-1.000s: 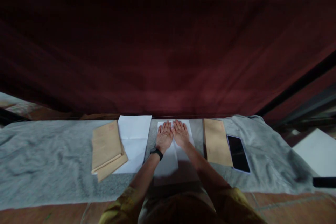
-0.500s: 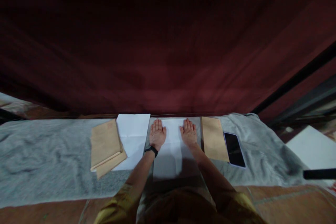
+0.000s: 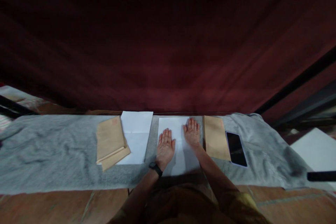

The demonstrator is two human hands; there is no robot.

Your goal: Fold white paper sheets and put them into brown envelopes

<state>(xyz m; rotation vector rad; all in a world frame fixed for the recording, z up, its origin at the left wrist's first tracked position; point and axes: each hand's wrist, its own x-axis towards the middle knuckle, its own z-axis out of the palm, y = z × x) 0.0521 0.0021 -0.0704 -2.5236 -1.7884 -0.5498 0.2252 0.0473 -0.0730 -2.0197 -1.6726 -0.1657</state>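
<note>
My feed is dim: the dark red hanging cloth [image 3: 168, 59] sinks nearly to black at the top. Soft shadow greys the near end of the central white rectangular paper [image 3: 182, 155]. The grey fuzzy blanket [image 3: 52, 150] looks smeared, outer edges stretched.

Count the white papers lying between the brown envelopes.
2 visible: a paper under the left hand, its edge under the right hand; another paper to its left, partly beneath brown envelopes. More may hide underneath.

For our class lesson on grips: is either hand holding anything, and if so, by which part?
Nothing is held: the left hand lies flat on the central white paper sheet, and the right hand lies flat across its right edge.
</note>
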